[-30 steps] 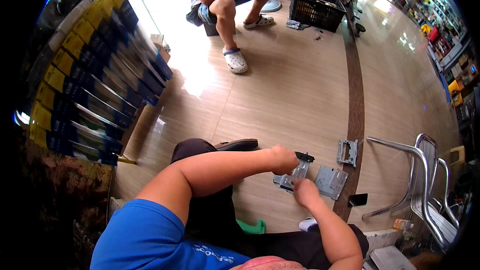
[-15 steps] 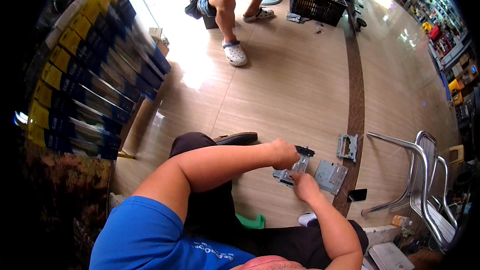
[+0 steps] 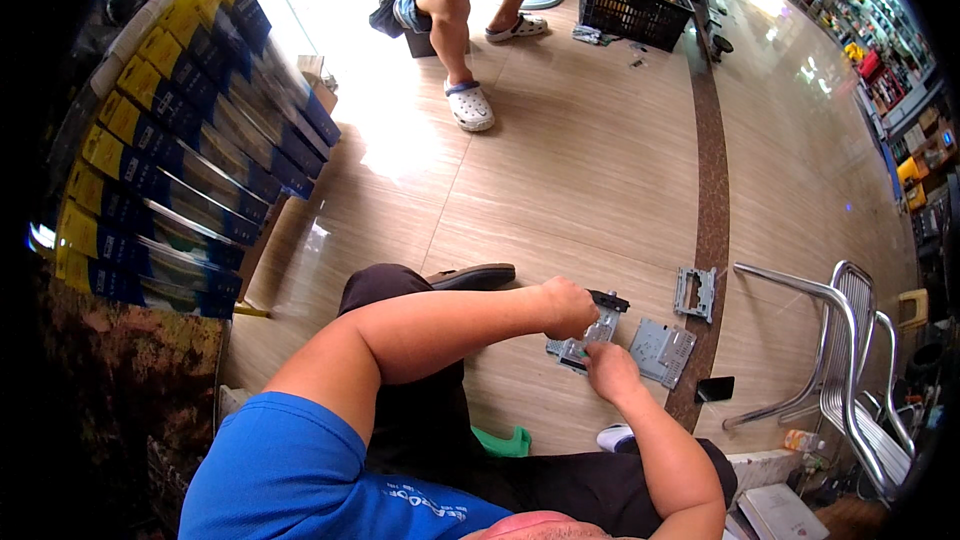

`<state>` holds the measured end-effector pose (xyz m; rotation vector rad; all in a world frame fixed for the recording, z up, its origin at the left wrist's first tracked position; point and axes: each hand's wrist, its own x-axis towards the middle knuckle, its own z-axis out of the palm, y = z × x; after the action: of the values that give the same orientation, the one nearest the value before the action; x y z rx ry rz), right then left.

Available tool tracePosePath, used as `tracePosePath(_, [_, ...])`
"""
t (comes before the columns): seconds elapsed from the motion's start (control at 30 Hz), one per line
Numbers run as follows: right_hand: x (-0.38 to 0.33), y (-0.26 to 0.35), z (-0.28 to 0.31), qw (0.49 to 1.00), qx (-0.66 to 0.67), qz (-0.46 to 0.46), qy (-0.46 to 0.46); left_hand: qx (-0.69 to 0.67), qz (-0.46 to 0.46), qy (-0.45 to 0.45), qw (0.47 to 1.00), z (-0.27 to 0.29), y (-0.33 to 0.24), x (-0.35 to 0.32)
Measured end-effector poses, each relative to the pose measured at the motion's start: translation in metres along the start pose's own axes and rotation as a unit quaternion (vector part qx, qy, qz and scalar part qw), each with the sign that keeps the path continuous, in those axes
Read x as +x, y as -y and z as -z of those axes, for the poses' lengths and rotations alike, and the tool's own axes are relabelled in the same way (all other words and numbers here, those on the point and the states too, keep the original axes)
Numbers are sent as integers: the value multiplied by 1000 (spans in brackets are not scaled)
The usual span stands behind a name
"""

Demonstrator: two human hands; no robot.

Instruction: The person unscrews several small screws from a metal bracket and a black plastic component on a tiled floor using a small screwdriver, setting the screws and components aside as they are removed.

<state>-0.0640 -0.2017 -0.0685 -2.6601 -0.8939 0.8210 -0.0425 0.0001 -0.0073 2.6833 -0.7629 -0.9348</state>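
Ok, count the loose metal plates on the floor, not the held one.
2: a square plate beside the right hand, a bracket just beyond it. Others may be hidden.

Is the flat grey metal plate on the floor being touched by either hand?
No. The grey metal plate lies apart on the floor, while both hands work on the metal chassis.

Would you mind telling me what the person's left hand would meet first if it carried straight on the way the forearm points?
Probably the small black part just beyond the left hand, then the grey metal bracket on the floor; depth is unclear.
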Motion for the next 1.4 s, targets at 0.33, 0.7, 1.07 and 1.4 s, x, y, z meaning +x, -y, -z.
tracePosePath(0.33, [3,-7,-11,999,25,31,13,9,7,-24,1000,-4,-1,1])
tracePosePath(0.7, [1,2,0,999,45,15,-5,-6,-6,-3,1000,-4,2,1])
tracePosePath(1.07, [2,-2,-6,999,38,-9,37,10,5,-18,1000,-7,0,3])
tracePosePath(1.4, [2,3,1,999,45,-12,27,22,-9,-14,1000,-5,0,-1])
